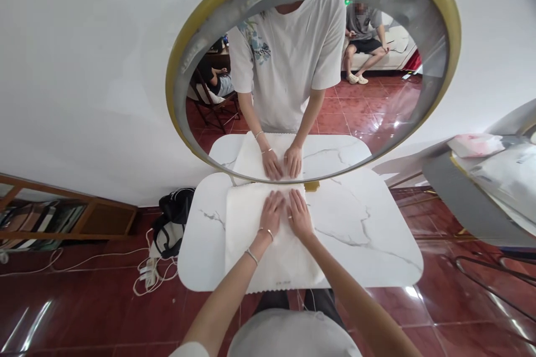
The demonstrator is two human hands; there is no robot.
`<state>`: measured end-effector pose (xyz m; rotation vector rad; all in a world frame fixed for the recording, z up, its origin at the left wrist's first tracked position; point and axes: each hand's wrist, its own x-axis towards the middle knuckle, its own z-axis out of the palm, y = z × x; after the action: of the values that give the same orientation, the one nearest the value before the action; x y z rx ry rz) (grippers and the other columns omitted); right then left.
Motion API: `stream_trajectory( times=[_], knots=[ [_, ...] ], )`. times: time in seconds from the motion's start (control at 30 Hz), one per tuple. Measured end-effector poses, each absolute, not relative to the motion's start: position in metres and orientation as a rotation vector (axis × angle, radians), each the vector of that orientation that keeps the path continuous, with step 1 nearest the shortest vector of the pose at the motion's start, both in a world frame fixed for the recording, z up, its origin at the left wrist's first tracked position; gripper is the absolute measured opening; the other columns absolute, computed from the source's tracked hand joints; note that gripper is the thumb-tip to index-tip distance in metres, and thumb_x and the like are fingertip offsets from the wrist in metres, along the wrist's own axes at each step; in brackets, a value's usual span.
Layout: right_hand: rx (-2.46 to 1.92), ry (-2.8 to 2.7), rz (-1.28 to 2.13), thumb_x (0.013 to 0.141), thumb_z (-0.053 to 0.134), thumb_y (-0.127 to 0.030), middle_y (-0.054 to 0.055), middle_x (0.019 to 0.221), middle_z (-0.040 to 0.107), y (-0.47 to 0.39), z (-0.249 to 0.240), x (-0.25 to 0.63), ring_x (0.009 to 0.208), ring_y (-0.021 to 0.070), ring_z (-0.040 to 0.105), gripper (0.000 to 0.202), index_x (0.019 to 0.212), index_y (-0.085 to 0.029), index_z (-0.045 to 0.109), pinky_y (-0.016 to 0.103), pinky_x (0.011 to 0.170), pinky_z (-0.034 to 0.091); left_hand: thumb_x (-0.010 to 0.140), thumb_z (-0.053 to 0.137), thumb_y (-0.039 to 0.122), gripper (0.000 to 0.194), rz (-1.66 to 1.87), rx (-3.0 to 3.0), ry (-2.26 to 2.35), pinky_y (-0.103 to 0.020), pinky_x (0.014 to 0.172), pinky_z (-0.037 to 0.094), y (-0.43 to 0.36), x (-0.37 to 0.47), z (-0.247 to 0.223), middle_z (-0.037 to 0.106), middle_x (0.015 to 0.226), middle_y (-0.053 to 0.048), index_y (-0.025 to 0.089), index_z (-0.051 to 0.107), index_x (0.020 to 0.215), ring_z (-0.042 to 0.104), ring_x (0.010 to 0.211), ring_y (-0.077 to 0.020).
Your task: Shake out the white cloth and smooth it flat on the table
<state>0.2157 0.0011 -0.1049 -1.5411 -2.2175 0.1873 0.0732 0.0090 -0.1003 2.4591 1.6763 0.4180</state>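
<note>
A white cloth [259, 262] with a scalloped near edge lies spread on the left half of the white marbled table [355, 234]. My left hand [272, 213] rests flat on its far part, slightly blurred, with a bracelet and a band at the wrist. Close beside it on the right, my right hand [299, 213] lies palm down on the cloth, fingers stretched forward, a ring on one finger. The two hands are a small gap apart, and neither grasps anything. A small gold-brown piece [312, 186] shows at the table's back edge.
A round gold-framed mirror [314, 95] stands behind the table, reflecting the hands and other seated people. On the floor at left are a black bag [178, 206] and white cables [148, 276], beside a wooden shelf [104, 218]. A grey-sided table [469, 195] with plastic bags stands at right.
</note>
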Motion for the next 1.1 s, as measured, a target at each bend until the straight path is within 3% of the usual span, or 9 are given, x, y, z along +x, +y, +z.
stream_trajectory(
  times=[0.13, 0.27, 0.37, 0.53, 0.63, 0.93, 1.1],
  knots=[
    [-1.486, -2.295, 0.163, 0.100, 0.025, -0.025, 0.007, 0.153, 0.033, 0.021, -0.104, 0.246, 0.144, 0.0161, 0.020, 0.053, 0.152, -0.016, 0.020, 0.038, 0.116, 0.028, 0.091, 0.036, 0.015, 0.055, 0.429, 2.415, 1.715, -0.052, 0.115, 0.028, -0.015, 0.121, -0.104, 0.035, 0.153, -0.012, 0.011, 0.034, 0.146, 0.021, 0.145, -0.0268],
    [-1.559, -2.269, 0.106, 0.099, 0.025, -0.024, 0.009, 0.154, 0.030, 0.011, -0.103, 0.279, 0.145, 0.0182, 0.020, 0.058, 0.154, -0.015, 0.008, 0.041, 0.115, 0.028, 0.090, 0.044, 0.042, 0.077, 0.504, 2.340, 1.700, -0.055, 0.117, 0.020, -0.063, 0.159, -0.098, 0.020, 0.156, -0.020, 0.005, 0.016, 0.151, 0.016, 0.146, -0.0335],
    [-1.598, -2.251, 0.079, 0.099, 0.024, -0.024, 0.009, 0.156, 0.026, 0.006, -0.103, 0.298, 0.145, 0.0192, 0.019, 0.059, 0.154, -0.016, 0.001, 0.042, 0.115, 0.028, 0.086, 0.047, 0.058, 0.088, 0.487, 2.396, 1.501, -0.053, 0.117, 0.018, -0.106, 0.157, -0.090, 0.014, 0.158, -0.018, 0.011, 0.013, 0.152, 0.015, 0.146, -0.0334],
    [-1.564, -2.327, 0.051, 0.099, 0.033, -0.036, 0.009, 0.160, 0.008, 0.003, -0.102, 0.288, 0.146, 0.0242, 0.013, 0.065, 0.154, -0.021, 0.001, 0.046, 0.115, 0.025, 0.090, 0.045, 0.055, 0.070, 0.365, 2.496, 1.342, -0.051, 0.117, 0.013, -0.142, 0.105, -0.076, 0.019, 0.159, -0.007, 0.030, 0.022, 0.150, 0.022, 0.145, -0.0286],
    [-1.493, -2.401, 0.052, 0.097, 0.039, -0.043, 0.010, 0.160, 0.003, 0.000, -0.101, 0.256, 0.146, 0.0269, 0.011, 0.069, 0.154, -0.023, 0.006, 0.048, 0.116, 0.022, 0.089, 0.045, 0.056, 0.069, 0.343, 2.516, 1.430, -0.049, 0.116, 0.011, -0.147, 0.076, -0.072, 0.022, 0.158, -0.008, 0.031, 0.024, 0.150, 0.025, 0.144, -0.0287],
    [-1.398, -2.469, 0.124, 0.097, 0.038, -0.040, 0.013, 0.159, 0.012, 0.001, -0.095, 0.151, 0.147, 0.0260, 0.009, 0.063, 0.153, -0.018, 0.017, 0.049, 0.117, 0.018, 0.089, 0.049, 0.050, 0.065, 0.275, 2.480, 1.678, -0.050, 0.114, 0.016, -0.166, 0.005, -0.067, 0.029, 0.156, -0.008, 0.031, 0.030, 0.148, 0.029, 0.142, -0.0299],
    [-1.421, -2.469, 0.143, 0.097, 0.036, -0.039, 0.012, 0.159, 0.010, 0.000, -0.094, 0.134, 0.147, 0.0268, 0.009, 0.066, 0.154, -0.016, 0.010, 0.049, 0.117, 0.017, 0.090, 0.048, 0.047, 0.053, 0.320, 2.357, 1.734, -0.044, 0.108, 0.032, -0.150, -0.020, -0.067, 0.042, 0.149, -0.005, 0.031, 0.045, 0.141, 0.042, 0.133, -0.0254]
  ],
)
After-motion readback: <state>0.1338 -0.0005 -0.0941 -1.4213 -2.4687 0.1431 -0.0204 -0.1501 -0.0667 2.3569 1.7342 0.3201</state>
